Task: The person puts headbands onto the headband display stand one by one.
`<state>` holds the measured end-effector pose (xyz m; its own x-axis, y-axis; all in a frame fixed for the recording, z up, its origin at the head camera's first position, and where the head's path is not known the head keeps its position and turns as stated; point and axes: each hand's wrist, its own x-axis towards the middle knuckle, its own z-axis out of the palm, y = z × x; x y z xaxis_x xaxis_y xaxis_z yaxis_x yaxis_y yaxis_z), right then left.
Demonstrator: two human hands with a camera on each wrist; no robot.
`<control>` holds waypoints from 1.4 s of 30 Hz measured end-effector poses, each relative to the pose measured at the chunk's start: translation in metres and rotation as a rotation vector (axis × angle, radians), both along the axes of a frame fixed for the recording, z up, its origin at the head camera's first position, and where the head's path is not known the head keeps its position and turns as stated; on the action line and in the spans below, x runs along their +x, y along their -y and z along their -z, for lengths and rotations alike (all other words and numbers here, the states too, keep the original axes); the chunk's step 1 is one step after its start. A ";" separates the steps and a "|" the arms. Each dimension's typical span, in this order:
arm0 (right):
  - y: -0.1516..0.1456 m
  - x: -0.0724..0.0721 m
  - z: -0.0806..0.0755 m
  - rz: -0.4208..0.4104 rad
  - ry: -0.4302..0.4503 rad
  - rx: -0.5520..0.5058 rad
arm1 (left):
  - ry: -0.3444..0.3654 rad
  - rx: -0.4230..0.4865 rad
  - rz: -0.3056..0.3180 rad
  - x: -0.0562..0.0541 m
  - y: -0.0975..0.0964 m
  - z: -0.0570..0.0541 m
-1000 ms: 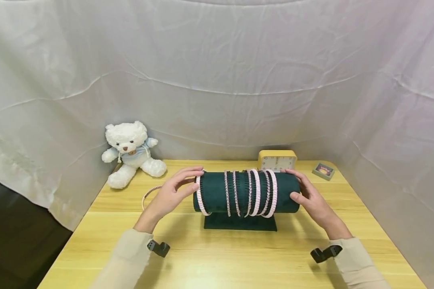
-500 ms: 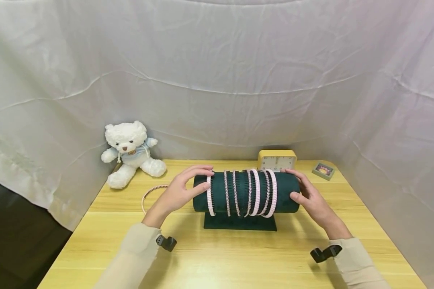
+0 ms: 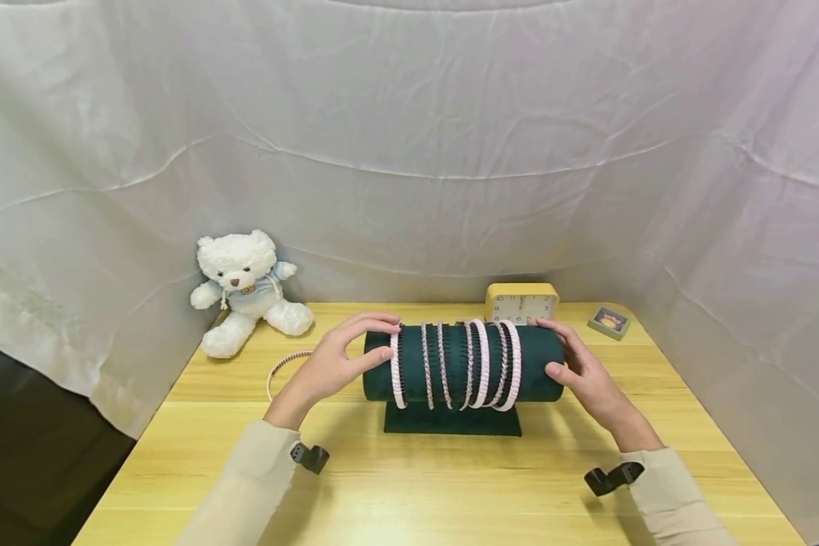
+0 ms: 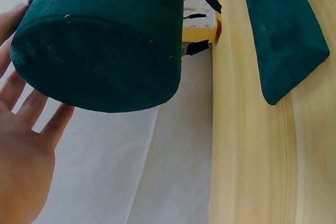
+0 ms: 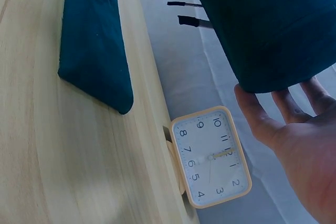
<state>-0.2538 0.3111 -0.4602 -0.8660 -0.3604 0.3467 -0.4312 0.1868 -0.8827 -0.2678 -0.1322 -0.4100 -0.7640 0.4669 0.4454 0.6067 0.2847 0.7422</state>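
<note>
A dark green velvet roll stand with a flat base carries several headbands, some wide pale pink, others thin and braided. My left hand holds the leftmost pale pink headband, thumb in front and fingertips over the top of the roll. In the left wrist view, that hand's fingers reach past the roll's end. My right hand grips the roll's right end, thumb in front, fingers behind. The right wrist view has its fingers against the roll.
Partly behind my left arm, a thin headband lies on the wooden table. A white teddy bear sits at back left. Behind the stand is a yellow clock, with a small grey-green box to its right.
My left hand has slid the pale pink headband rightward from the roll's left end, mostly in the earlier half second. My right hand stays in place.
</note>
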 end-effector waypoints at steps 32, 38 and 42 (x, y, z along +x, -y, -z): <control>-0.001 -0.001 0.000 -0.001 -0.004 0.005 | -0.062 -0.045 -0.002 -0.009 -0.023 -0.004; -0.001 0.000 0.000 0.000 -0.004 0.006 | -0.050 -0.018 0.008 -0.009 -0.022 -0.002; 0.000 0.000 0.000 -0.002 -0.002 0.008 | -0.019 0.007 -0.016 -0.008 -0.015 -0.002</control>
